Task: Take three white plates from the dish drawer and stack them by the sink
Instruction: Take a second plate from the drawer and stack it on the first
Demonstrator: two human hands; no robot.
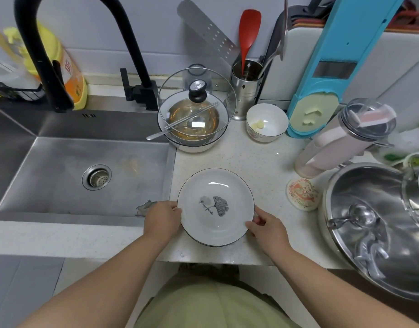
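Both hands grip the stack of white plates [215, 207] by opposite rims, left hand [162, 218] and right hand [267, 227] curled closed on it, on the table [258, 162] just right of the sink [85, 162]. How many plates: cannot tell. Judgement: square the rims, keep clear of the table's front edge, then slide the fingers out level.

Home kitchen: steel sink [61, 162], utensil holder [246, 91].

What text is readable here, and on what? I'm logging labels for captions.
"SUP...", partly cut off, on the lid knob.
Cursive script beside the leaf print on the top plate: too small to read.
Red characters on the yellow bottle: blurred.
Print on the round coaster: unreadable.
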